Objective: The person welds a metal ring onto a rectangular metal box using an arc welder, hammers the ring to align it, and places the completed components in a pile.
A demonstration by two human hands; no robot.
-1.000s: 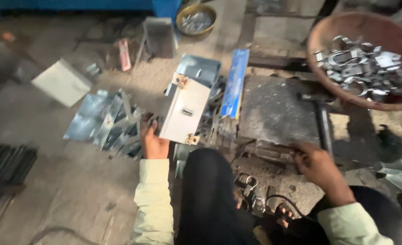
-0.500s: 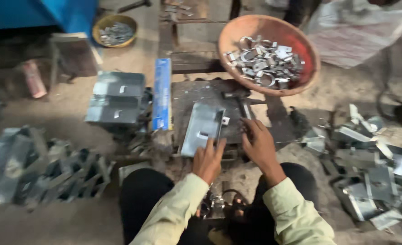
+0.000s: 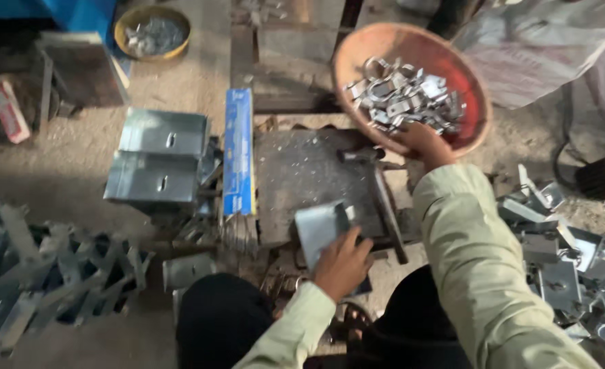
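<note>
Two bowls (image 3: 412, 48) (image 3: 151, 31), two hands (image 3: 343, 263) (image 3: 422, 143).

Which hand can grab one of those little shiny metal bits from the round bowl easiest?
Probably the right hand: it already reaches into the orange bowl, at the small metal clips. The left hand is busy on the flat metal plate, farther away.

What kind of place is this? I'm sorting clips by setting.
Likely a small metal workshop: a bowl of metal clips, folded sheet-metal pieces on the dusty floor, and a steel work plate.
</note>
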